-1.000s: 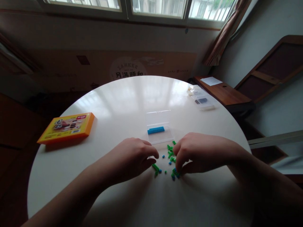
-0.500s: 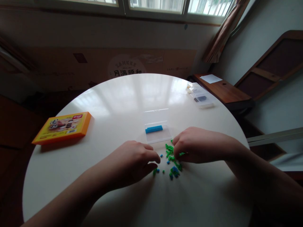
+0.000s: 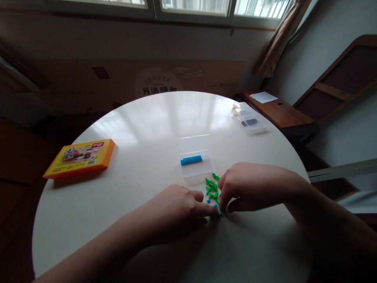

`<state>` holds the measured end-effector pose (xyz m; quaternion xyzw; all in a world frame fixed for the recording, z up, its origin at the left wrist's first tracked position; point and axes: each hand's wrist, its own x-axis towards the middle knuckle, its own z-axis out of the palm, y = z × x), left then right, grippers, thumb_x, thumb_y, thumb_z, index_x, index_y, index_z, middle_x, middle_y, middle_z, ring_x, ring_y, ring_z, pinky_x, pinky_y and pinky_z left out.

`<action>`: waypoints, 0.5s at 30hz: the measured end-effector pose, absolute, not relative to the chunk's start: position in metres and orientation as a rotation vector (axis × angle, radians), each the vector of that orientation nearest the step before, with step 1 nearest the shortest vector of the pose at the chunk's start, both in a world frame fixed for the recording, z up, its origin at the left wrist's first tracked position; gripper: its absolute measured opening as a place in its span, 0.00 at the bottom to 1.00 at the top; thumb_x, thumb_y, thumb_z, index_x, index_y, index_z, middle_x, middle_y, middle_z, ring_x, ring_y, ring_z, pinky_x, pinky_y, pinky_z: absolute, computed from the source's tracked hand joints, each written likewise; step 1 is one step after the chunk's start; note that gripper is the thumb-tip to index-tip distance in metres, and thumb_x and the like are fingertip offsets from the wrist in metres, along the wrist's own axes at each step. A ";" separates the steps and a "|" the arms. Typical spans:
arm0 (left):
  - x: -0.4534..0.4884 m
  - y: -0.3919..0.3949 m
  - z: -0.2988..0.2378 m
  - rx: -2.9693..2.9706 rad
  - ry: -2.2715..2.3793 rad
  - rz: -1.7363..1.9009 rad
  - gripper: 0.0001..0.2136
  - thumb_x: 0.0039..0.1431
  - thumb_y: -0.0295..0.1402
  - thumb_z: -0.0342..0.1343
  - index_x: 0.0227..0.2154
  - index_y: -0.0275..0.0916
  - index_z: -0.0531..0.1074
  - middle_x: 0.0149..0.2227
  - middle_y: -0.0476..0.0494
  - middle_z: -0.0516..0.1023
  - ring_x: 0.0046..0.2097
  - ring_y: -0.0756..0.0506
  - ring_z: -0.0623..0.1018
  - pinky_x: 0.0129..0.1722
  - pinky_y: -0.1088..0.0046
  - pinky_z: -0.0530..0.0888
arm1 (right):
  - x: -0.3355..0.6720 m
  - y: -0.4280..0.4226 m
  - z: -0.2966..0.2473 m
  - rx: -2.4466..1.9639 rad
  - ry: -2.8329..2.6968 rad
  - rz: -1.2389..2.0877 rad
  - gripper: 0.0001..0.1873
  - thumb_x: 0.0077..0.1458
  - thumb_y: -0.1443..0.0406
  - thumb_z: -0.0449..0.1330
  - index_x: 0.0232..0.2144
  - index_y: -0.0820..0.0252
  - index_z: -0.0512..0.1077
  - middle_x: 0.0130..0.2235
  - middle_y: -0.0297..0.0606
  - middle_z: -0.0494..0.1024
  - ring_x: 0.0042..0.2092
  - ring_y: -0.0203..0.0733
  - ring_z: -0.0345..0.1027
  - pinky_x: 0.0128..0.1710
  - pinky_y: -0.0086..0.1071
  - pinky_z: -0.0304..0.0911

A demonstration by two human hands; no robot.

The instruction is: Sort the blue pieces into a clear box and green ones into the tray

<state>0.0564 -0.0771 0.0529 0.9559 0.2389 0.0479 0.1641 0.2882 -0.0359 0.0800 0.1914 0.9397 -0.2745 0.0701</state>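
Note:
Small green building bricks (image 3: pixel 211 184) lie in a loose pile on the white round table, with a few blue bricks (image 3: pixel 208 201) at its near side. My left hand (image 3: pixel 185 206) reaches in from the left, index finger stretched out and its tip at the blue and green bricks, which it partly covers. On the pile's right side is my right hand (image 3: pixel 241 186), fingers bent downward, the index fingertip close to the same bricks and the thumb apart. Nothing shows held in either hand. Beyond the pile, an open clear plastic case (image 3: pixel 196 171) holds a blue studded strip (image 3: pixel 191 160).
A yellow-orange game box (image 3: pixel 79 157) lies at the table's left. Clear plastic containers (image 3: pixel 250 120) with dark and pale contents sit near the far right edge. Behind them stands a brown wooden desk (image 3: pixel 282 110) with a white paper sheet (image 3: pixel 263 97).
My left hand has moved right and its index finger has stretched out to the blue and green bricks. My right hand has shifted slightly nearer, its fingertips lower at the pile.

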 end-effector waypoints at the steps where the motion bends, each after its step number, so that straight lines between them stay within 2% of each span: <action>1: 0.056 -0.076 0.053 2.715 0.685 0.136 0.10 0.61 0.32 0.56 0.42 0.51 0.77 0.28 0.51 0.74 0.26 0.51 0.72 0.25 0.74 0.61 | 0.289 -0.036 0.080 0.579 2.825 -0.831 0.12 0.52 0.68 0.63 0.37 0.46 0.81 0.37 0.30 0.82 0.38 0.37 0.72 0.38 0.29 0.59; 6: 0.046 -0.070 0.057 2.617 0.732 0.167 0.10 0.63 0.34 0.54 0.44 0.54 0.77 0.31 0.51 0.77 0.28 0.51 0.74 0.27 0.76 0.63 | 0.291 -0.035 0.082 0.578 2.835 -0.848 0.12 0.53 0.67 0.62 0.39 0.47 0.80 0.38 0.30 0.81 0.38 0.37 0.72 0.38 0.28 0.59; 9: 0.037 -0.063 0.060 2.573 0.835 0.277 0.09 0.62 0.32 0.55 0.41 0.49 0.78 0.32 0.51 0.78 0.29 0.52 0.74 0.28 0.77 0.65 | 0.289 -0.037 0.084 0.593 2.866 -0.827 0.11 0.54 0.67 0.62 0.38 0.48 0.80 0.38 0.30 0.81 0.38 0.36 0.71 0.37 0.28 0.58; 15: 0.026 -0.053 0.068 2.469 1.039 0.685 0.07 0.62 0.31 0.54 0.34 0.40 0.78 0.28 0.50 0.77 0.24 0.55 0.69 0.26 0.80 0.66 | 0.283 -0.042 0.083 0.603 2.891 -0.670 0.06 0.54 0.67 0.61 0.29 0.53 0.78 0.32 0.30 0.79 0.33 0.36 0.68 0.34 0.29 0.57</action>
